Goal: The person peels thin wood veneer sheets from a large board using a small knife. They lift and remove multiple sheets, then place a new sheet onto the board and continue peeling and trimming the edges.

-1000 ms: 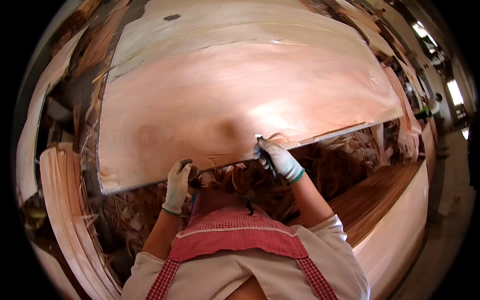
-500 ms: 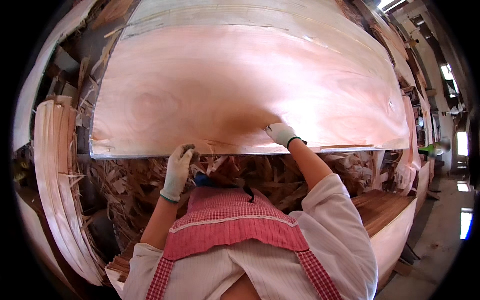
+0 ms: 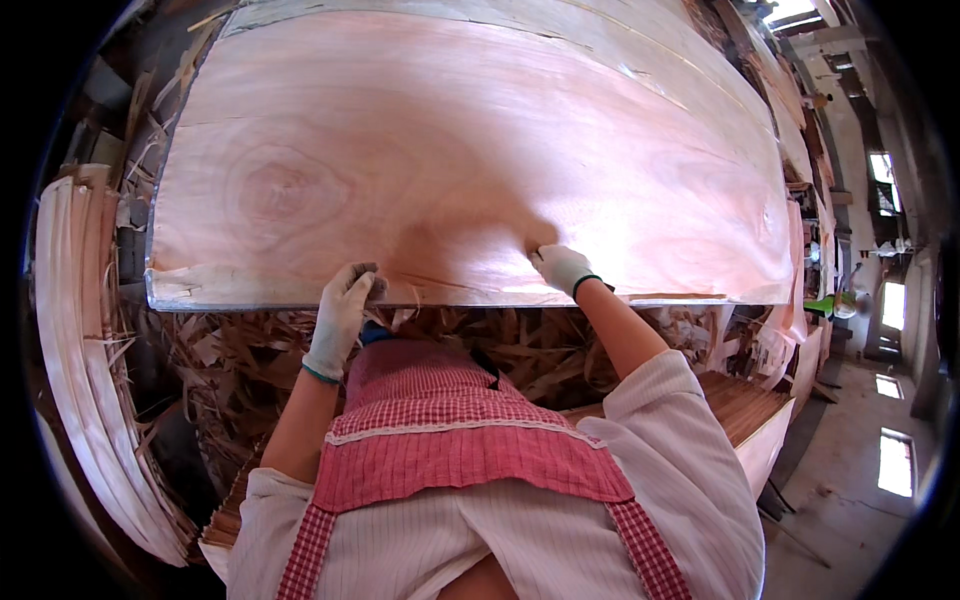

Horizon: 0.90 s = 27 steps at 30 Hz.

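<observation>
A large thin sheet of pinkish wood veneer (image 3: pixel 450 150) lies spread over a table in front of me, with a knot pattern at its left. My left hand (image 3: pixel 340 315), in a white glove, grips the sheet's near edge. My right hand (image 3: pixel 562 268), also gloved, rests flat on the sheet just inside that edge, fingers pressed on the wood. A red checked apron (image 3: pixel 450 440) covers my front.
Wood scraps and splinters (image 3: pixel 230 360) are piled under the table's near edge. Curved stacks of veneer strips (image 3: pixel 75 350) stand at the left. A stack of darker veneer (image 3: pixel 745 405) sits at the lower right, beside a concrete floor (image 3: pixel 850 500).
The sheet has come to lie level and square in front of me. My right hand has slid further onto the sheet, and my left hand has closed on its near edge.
</observation>
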{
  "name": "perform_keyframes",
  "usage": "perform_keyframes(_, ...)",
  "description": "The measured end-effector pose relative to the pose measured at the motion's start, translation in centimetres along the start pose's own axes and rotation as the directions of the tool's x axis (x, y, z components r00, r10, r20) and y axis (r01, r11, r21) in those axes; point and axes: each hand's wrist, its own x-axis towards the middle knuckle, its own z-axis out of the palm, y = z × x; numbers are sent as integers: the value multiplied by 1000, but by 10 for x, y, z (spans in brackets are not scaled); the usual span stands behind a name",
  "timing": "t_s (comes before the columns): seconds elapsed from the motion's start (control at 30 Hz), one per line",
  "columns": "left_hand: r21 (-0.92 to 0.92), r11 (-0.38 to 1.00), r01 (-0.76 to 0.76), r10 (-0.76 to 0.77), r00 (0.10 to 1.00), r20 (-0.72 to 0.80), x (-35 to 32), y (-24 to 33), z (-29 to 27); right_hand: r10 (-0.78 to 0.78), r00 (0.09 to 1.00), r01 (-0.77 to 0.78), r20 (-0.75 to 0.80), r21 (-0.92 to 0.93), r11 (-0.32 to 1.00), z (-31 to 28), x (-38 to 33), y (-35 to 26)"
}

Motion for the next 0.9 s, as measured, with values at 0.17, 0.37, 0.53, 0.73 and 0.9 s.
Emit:
perform_keyframes(0.17, 13, 1000, -4, 3, 999, 36, 9, 6, -8, 116, 992, -115, 41, -43, 992, -3, -6, -16)
perform_keyframes(0.37, -29, 999, 12, -11, 999, 40, 13, 13, -12, 216, 975, -216, -52, 3, 976, 9, -9, -28)
perform_keyframes(0.53, -71, 997, -14, 18, 998, 65, 16, 12, -13, 277, 957, -275, -87, 36, 961, 13, -11, -36)
perform_keyframes(0.73, -32, 995, -91, 95, 987, 132, 10, 20, -11, 82, 981, -39, -178, 231, 972, 40, -9, 5)
perform_keyframes(0.9, 195, 936, -294, 265, 950, 163, -10, 28, 2, -154, 971, 211, -181, 955, 209, -5, -102, -58)
